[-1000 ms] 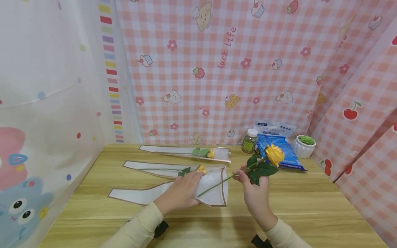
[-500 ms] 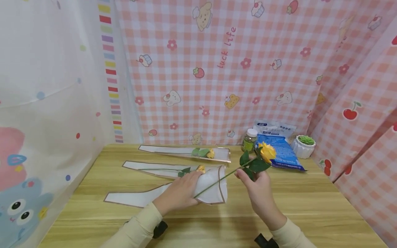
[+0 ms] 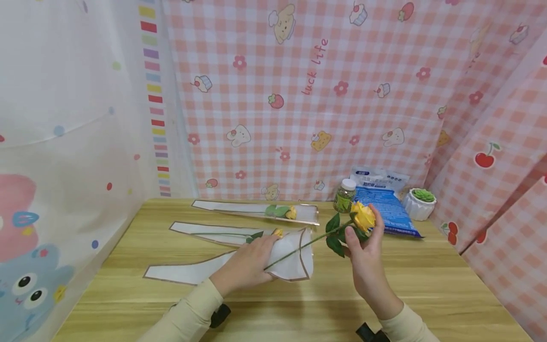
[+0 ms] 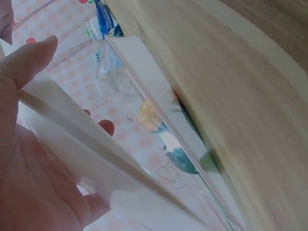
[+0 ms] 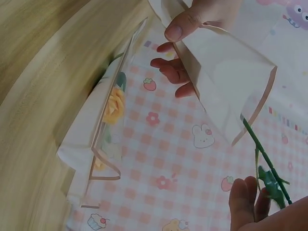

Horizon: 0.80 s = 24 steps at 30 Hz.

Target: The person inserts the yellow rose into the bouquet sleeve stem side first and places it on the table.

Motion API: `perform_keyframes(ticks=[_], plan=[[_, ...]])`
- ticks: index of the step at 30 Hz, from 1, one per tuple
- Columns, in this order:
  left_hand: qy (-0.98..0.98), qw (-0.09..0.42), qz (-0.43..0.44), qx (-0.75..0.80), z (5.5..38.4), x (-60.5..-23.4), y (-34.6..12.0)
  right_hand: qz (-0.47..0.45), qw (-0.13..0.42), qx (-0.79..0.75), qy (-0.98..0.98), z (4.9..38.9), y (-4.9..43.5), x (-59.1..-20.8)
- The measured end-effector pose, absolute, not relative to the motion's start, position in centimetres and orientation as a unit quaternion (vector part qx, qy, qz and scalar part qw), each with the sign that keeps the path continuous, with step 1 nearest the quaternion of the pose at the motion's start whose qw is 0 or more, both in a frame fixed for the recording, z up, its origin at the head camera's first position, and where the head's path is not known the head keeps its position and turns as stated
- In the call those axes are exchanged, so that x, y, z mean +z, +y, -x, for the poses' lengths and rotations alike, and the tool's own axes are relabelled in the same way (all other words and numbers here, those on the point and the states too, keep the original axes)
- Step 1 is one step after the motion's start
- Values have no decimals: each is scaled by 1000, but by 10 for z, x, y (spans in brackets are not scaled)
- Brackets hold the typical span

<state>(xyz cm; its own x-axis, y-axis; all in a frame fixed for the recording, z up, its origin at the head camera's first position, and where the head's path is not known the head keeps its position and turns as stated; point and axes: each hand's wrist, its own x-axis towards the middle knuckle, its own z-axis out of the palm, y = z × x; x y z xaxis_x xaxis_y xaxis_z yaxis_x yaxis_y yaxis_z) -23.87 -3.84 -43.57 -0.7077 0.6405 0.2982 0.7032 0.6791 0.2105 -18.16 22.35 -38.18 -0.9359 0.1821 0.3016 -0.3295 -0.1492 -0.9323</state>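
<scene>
In the head view my left hand grips a white flower sleeve with a brown border, its wide mouth facing right. The left wrist view shows the thumb on one side of the sleeve and fingertips beyond it. With my right hand I hold a yellow rose by its leaves just below the bloom, index finger raised beside the petals. Its green stem slants down-left to the sleeve's mouth. The right wrist view loses the stem's lower part behind the white panel; I cannot tell how deep it reaches.
Two sleeves with yellow roses, one nearer and one farther, lie behind my left hand. At the back right stand a lidded jar, a blue bag and a white potted succulent. Cloth walls border the wooden table.
The rose has shifted left, its stem end nearing my left hand. My right hand has slid up the rose towards the bloom, index finger now beside it. The left hand has hardly moved.
</scene>
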Motion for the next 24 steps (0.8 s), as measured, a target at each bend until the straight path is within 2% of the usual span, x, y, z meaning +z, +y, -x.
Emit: perform_keyframes(ticks=[6, 16, 24], plan=[[-914, 90, 363, -159, 238, -435, -39, -56, 177, 745, -641, 181, 224, -381], [-913, 101, 367, -147, 237, -435, -40, -12, 217, 673, -707, 182, 228, -380], [-915, 115, 365, -124, 236, -433, -38, -29, 296, 552, -779, 182, 226, -392]])
